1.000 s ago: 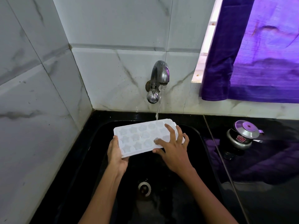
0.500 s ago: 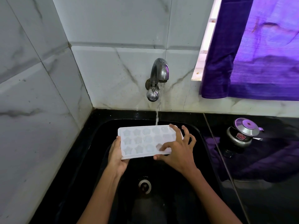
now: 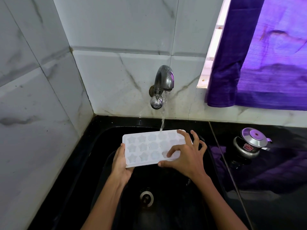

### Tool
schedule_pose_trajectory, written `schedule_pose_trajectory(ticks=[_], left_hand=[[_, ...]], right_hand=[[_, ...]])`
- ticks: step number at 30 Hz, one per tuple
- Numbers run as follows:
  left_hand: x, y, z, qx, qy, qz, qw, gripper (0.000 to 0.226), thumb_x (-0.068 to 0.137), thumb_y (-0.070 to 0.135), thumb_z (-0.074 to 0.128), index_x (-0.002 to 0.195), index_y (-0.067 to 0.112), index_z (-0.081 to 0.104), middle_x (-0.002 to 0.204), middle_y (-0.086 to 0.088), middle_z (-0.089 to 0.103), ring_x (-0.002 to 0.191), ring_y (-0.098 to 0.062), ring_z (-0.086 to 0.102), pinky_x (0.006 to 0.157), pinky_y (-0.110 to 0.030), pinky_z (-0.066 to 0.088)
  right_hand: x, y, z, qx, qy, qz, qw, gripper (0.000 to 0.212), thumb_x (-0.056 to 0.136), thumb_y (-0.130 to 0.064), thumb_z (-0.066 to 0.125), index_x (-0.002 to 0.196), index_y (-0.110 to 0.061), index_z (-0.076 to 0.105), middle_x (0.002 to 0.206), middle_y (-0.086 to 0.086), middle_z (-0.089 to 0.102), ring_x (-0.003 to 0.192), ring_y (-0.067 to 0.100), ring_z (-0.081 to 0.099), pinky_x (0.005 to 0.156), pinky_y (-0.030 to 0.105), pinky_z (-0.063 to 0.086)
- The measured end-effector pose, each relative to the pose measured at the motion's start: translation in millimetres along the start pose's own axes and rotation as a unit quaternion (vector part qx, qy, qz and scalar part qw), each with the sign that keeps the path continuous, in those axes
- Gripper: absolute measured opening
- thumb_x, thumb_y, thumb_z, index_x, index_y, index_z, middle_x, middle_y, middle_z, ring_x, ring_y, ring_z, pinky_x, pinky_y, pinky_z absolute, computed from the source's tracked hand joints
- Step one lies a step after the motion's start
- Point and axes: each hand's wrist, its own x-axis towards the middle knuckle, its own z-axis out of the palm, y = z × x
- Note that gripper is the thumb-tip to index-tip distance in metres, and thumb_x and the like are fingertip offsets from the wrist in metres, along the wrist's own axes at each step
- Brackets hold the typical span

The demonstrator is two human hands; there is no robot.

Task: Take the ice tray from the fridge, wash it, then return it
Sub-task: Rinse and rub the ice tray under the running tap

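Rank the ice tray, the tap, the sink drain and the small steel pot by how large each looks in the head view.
1. ice tray, clearly largest.
2. tap and small steel pot: they look about alike, so I will not rank them.
3. sink drain, smallest.

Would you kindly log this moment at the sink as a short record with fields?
stage: washing under running water
ice tray: white, star-shaped moulds, held above the black sink
tap: on, stream lands on the tray's far edge
left hand: grips the tray's left end
right hand: fingers spread, rubbing the tray's right part
counter: small metal pot at right
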Motion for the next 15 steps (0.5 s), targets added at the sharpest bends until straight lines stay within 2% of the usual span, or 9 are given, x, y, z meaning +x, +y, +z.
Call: schedule_pose_trajectory(ticks=[3, 7, 12, 15], left_hand=[[1.9, -1.1, 5.7, 0.003, -0.01, -0.005, 1.0, 0.042, 0.101, 0.038, 0.038, 0.127, 0.011, 0.056, 0.119, -0.015, 0.067, 0.103, -0.032, 0.067, 0.068, -0.039, 0.057], [0.2, -5.1, 13.3, 0.01, -0.035, -0.013, 0.999, 0.041, 0.101, 0.036, 0.037, 0.124, 0.008, 0.057, 0.116, -0.018, 0.067, 0.101, -0.034, 0.067, 0.067, -0.041, 0.059], [-0.5, -9.7, 12.0, 0.017, -0.059, -0.018, 0.998, 0.045, 0.101, 0.038, 0.039, 0.127, 0.005, 0.056, 0.117, -0.02, 0.067, 0.106, -0.038, 0.065, 0.074, -0.046, 0.059], [-1.1, -9.6, 7.9, 0.018, -0.06, -0.016, 0.998, 0.046, 0.1, 0.039, 0.04, 0.126, 0.005, 0.056, 0.119, -0.021, 0.065, 0.108, -0.039, 0.064, 0.081, -0.05, 0.057]], right_hand=[[6.8, -2.1, -5.0, 0.045, -0.005, 0.013, 0.999, 0.064, 0.042, -0.089, 0.055, 0.081, -0.038, 0.062, 0.147, -0.02, 0.027, 0.143, 0.012, -0.002, 0.111, 0.049, -0.002], [25.0, -7.3, -2.6, 0.035, -0.03, 0.002, 0.999, 0.052, 0.064, -0.078, 0.058, 0.1, -0.041, 0.057, 0.148, -0.017, 0.027, 0.145, 0.013, -0.003, 0.112, 0.051, -0.006], [38.7, -11.5, 9.8, -0.008, -0.106, -0.024, 0.994, 0.047, 0.08, -0.071, 0.047, 0.118, -0.044, 0.056, 0.155, -0.011, 0.014, 0.145, 0.02, -0.016, 0.11, 0.055, -0.013], [40.4, -15.6, 10.3, -0.047, -0.11, -0.038, 0.992, 0.047, 0.082, -0.07, 0.044, 0.119, -0.045, 0.058, 0.157, -0.012, 0.007, 0.144, 0.025, -0.019, 0.109, 0.056, -0.015]])
